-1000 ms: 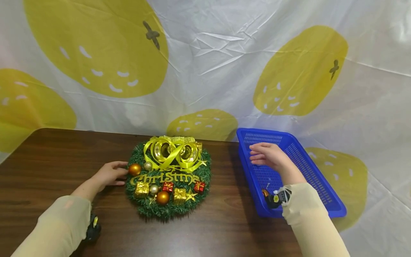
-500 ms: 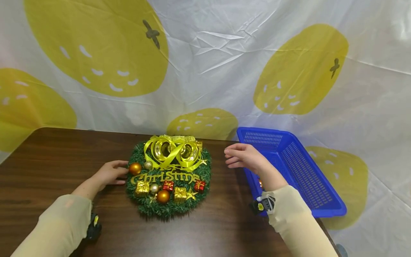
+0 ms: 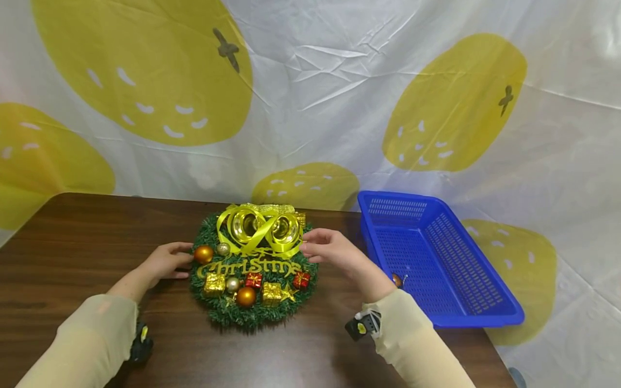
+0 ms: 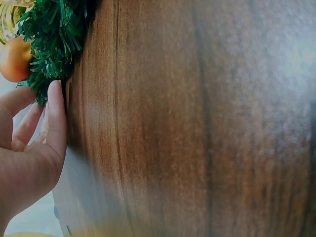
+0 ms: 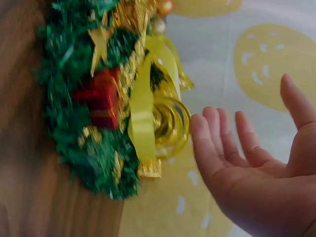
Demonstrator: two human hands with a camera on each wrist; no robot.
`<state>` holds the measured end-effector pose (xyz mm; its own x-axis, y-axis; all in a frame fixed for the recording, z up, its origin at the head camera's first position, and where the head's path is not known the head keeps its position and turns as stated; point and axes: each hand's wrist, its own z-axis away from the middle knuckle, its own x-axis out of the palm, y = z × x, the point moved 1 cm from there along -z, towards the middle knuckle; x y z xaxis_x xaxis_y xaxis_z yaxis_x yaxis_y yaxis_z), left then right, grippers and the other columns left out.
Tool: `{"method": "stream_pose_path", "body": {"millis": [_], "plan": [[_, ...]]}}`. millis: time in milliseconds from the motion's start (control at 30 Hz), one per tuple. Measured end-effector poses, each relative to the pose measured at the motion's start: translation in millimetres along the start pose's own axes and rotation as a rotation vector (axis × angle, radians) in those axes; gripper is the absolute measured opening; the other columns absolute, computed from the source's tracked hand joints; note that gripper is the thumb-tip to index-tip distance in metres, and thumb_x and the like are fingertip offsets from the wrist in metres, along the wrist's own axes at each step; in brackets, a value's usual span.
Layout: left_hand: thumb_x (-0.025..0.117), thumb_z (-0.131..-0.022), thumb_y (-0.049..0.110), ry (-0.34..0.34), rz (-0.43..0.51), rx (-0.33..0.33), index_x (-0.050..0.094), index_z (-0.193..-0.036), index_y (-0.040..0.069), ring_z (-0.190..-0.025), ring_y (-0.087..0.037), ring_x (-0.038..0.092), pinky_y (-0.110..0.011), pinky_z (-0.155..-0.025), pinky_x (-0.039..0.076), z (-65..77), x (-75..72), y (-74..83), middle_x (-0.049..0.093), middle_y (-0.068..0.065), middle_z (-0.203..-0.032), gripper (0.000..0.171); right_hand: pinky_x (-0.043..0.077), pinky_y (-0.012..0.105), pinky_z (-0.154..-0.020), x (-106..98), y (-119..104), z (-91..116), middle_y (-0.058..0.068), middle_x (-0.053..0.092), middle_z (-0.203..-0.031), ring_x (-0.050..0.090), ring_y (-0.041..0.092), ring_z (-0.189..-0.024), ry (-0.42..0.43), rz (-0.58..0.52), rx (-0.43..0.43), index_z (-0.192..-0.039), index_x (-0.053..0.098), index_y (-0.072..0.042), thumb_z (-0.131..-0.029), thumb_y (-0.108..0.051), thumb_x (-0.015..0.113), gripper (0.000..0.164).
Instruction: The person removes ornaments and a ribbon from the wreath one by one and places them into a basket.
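Observation:
A green Christmas wreath (image 3: 252, 319) lies flat on the dark wooden table. Two gold bells (image 3: 285, 230) with a yellow ribbon (image 3: 259, 239) top it, above gold "Christmas" lettering (image 3: 262, 267). Orange balls, gold boxes and red gift boxes decorate the rest. At its left edge, beside an orange ball (image 3: 203, 254), my left hand (image 3: 167, 262) touches the greenery with relaxed fingers, as the left wrist view (image 4: 39, 148) also shows. My right hand (image 3: 337, 250) hovers by the wreath's upper right edge near the bells, fingers extended and holding nothing; contact there cannot be made out.
A blue plastic basket (image 3: 495, 321) stands at the right side of the table (image 3: 77, 237), with a small orange ornament (image 3: 398, 279) inside its near left part. A white curtain (image 3: 315, 108) printed with yellow fruit hangs right behind the table.
My right hand has moved left from over the blue basket to the wreath's right side. The left hand and the wreath have stayed in place.

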<state>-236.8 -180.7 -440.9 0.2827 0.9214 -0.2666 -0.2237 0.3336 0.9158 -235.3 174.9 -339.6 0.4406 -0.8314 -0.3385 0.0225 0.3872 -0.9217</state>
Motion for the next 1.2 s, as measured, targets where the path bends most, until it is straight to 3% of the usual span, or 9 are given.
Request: {"method": "stream_pose_path", "body": {"millis": [100, 300, 667, 800, 967, 1200], "plan": [[0.044, -0.099, 0.014, -0.003, -0.006, -0.001, 0.019, -0.144, -0.011, -0.109, -0.029, 0.055, -0.031, -0.079, 0.058, 0.8, -0.3, 0.0, 0.032, -0.037, -0.137, 0.058, 0.048, 0.050, -0.096, 12.8, 1.9, -3.7, 0.019, 0.061, -0.112, 0.061, 0.030, -0.102, -0.022, -0.009, -0.032, -0.125, 0.052, 0.005, -0.090, -0.012, 0.061, 0.040], [0.044, -0.099, 0.014, 0.000, -0.007, -0.003, 0.019, -0.144, -0.011, -0.112, -0.032, 0.054, -0.031, -0.080, 0.058, 1.0, -0.4, -0.4, 0.033, -0.037, -0.137, 0.057, 0.052, 0.035, -0.092, 35.6, 2.1, -8.2, 0.022, 0.060, -0.117, 0.061, 0.014, -0.096, -0.057, 0.038, -0.087, -0.125, 0.054, 0.000, -0.088, -0.013, 0.064, 0.040], [0.042, -0.099, 0.014, -0.007, -0.001, 0.007, 0.018, -0.145, -0.010, -0.116, -0.038, 0.049, -0.032, -0.081, 0.058, -3.1, -1.4, -5.1, 0.031, -0.037, -0.138, 0.057, 0.051, 0.023, -0.085, 64.9, 8.7, -16.1, 0.026, 0.055, -0.123, 0.059, 0.014, -0.099, -0.183, 0.043, -0.186, -0.129, 0.049, 0.004, -0.086, -0.007, 0.066, 0.048], [0.042, -0.099, 0.014, -0.006, -0.003, 0.007, 0.018, -0.145, -0.011, -0.117, -0.039, 0.048, -0.031, -0.080, 0.058, -3.5, -1.2, -5.6, 0.031, -0.038, -0.138, 0.056, 0.051, 0.022, -0.082, 74.5, 12.1, -17.5, 0.022, 0.059, -0.118, 0.060, 0.019, -0.100, -0.182, 0.103, -0.193, -0.127, 0.052, 0.001, -0.083, -0.008, 0.070, 0.049], [0.042, -0.099, 0.014, -0.005, -0.004, 0.007, 0.019, -0.144, -0.011, -0.115, -0.036, 0.051, -0.030, -0.079, 0.058, -3.0, -0.3, -5.1, 0.032, -0.038, -0.138, 0.056, 0.051, 0.021, -0.082, 83.8, 16.9, -20.4, 0.012, 0.063, -0.111, 0.058, 0.014, -0.096, -0.151, 0.194, -0.188, -0.124, 0.058, -0.004, -0.078, -0.012, 0.076, 0.051], [0.042, -0.099, 0.013, 0.000, 0.001, 0.008, 0.019, -0.144, -0.011, -0.114, -0.034, 0.051, -0.030, -0.079, 0.058, -2.6, -0.5, -4.2, 0.032, -0.038, -0.138, 0.056, 0.049, 0.018, -0.079, 92.4, 20.2, -20.7, 0.010, 0.064, -0.104, 0.057, 0.015, -0.093, -0.161, 0.342, -0.240, -0.118, 0.061, -0.004, -0.074, -0.014, 0.080, 0.049]]}}
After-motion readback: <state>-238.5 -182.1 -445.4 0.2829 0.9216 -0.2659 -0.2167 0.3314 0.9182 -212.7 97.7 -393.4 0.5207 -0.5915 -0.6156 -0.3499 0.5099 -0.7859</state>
